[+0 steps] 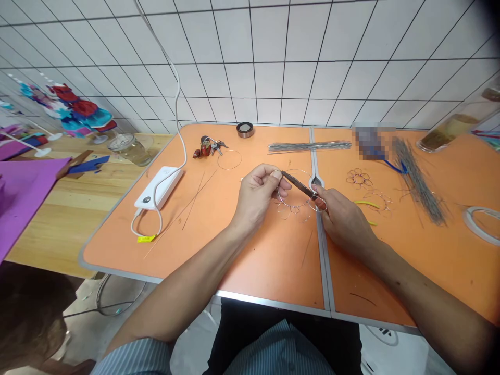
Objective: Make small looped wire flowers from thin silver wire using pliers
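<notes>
A dark, slim, tapered rod (pixel 299 185) slants between my two hands above the orange table. My right hand (pixel 344 216) is closed around its lower end. Near its upper tip, my left hand (pixel 260 195) pinches thin wire between thumb and fingers. The wire piece (pixel 295 209), bent into a ring with small loops, hangs between the hands, with one loop by my right fingers. Yellow handles (pixel 366 203) show past my right hand; I cannot tell whether they join the dark rod. A finished-looking wire flower shape (pixel 359 178) lies to the right.
Bundles of straight wire lie at the back (pixel 308 147) and right (pixel 420 182). Keys (pixel 214 146), a tape roll (pixel 245 129), a white power strip (pixel 159 188) with its cord, and a white ring coil (pixel 482 225) are on the table. Another person's head (pixel 33 312) is at lower left.
</notes>
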`<state>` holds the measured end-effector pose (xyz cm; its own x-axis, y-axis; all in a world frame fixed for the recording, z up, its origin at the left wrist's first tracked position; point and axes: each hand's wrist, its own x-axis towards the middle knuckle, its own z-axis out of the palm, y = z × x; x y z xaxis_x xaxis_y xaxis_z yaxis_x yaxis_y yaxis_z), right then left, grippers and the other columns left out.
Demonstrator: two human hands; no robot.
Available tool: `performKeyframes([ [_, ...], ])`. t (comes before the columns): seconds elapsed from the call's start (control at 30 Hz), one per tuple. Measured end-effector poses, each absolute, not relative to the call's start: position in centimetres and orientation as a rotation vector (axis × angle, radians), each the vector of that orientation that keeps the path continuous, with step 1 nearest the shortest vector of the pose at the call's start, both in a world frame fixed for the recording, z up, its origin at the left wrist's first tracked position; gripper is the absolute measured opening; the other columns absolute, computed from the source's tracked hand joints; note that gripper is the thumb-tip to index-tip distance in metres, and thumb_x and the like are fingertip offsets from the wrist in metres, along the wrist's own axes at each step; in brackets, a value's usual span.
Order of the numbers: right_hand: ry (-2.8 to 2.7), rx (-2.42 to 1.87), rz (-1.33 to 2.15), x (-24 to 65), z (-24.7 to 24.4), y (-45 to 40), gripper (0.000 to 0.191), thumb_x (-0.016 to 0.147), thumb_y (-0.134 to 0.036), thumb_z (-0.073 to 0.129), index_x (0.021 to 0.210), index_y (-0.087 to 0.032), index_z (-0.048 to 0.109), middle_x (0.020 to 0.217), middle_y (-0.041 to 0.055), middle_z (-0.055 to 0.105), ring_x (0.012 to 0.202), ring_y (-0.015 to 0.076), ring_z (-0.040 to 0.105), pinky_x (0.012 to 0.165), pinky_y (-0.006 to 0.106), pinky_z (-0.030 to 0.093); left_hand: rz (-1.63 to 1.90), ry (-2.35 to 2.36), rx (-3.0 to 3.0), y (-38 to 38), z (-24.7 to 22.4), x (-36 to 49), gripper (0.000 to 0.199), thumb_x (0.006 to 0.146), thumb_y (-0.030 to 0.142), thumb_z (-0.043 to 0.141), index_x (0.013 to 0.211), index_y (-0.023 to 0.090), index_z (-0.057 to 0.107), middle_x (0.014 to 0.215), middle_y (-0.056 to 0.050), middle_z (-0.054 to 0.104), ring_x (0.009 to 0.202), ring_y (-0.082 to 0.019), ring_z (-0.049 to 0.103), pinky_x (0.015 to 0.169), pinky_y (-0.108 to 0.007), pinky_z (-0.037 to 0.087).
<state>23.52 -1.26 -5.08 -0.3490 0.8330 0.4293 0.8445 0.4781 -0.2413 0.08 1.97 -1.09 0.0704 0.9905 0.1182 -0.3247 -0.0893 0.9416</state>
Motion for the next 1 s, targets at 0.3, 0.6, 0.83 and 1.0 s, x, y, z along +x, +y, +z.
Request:
performKeyframes([
  [0.3, -2.206, -1.510, 0.187, 22.6, -4.1, -1.9, 0.026, 0.112, -0.027, 0.042, 0.123, -0.020, 0.065, 0.109, 0.0135, 0.076, 0.092, 0.0276, 0.071, 0.073, 0.037, 0.049, 1.361, 0.878, 1.075, 1.9, -0.8, 0.0, 0.019, 0.095, 0.034, 0.077, 0.085, 0.020, 0.068, 0.076, -0.001, 0.077, 0.059, -0.009, 0.064, 0.058, -0.022, 0.049],
  [0.6, -2.219, -1.539, 0.189, 22.5, -4.1, -2.0, 0.017, 0.106, -0.021, 0.045, 0.107, -0.023, 0.062, 0.097, 0.0089, 0.072, 0.082, 0.0246, 0.066, 0.068, 0.034, 0.044, 1.368, 0.891, 1.074, 1.9, -1.2, 0.0, 0.017, 0.095, 0.031, 0.075, 0.085, 0.019, 0.069, 0.075, -0.002, 0.077, 0.058, -0.009, 0.064, 0.057, -0.021, 0.048],
  [0.83, -2.226, -1.598, 0.150, 22.1, -3.8, -2.2, 0.019, 0.106, -0.018, 0.046, 0.109, -0.023, 0.064, 0.099, 0.0093, 0.072, 0.085, 0.0252, 0.068, 0.066, 0.033, 0.043, 1.376, 0.898, 1.080, 1.9, -1.3, 0.0, 0.017, 0.097, 0.031, 0.074, 0.086, 0.020, 0.069, 0.077, -0.002, 0.077, 0.059, -0.010, 0.065, 0.057, -0.021, 0.048],
  [1.0, -2.193, -1.452, 0.320, 22.0, -3.5, -1.9, 0.023, 0.113, -0.026, 0.042, 0.106, -0.024, 0.063, 0.097, 0.0094, 0.072, 0.085, 0.0251, 0.068, 0.071, 0.035, 0.046, 1.364, 0.879, 1.096, 2.0, -1.1, -0.1, 0.021, 0.098, 0.036, 0.077, 0.087, 0.020, 0.069, 0.079, -0.001, 0.077, 0.061, -0.010, 0.065, 0.059, -0.022, 0.049],
])
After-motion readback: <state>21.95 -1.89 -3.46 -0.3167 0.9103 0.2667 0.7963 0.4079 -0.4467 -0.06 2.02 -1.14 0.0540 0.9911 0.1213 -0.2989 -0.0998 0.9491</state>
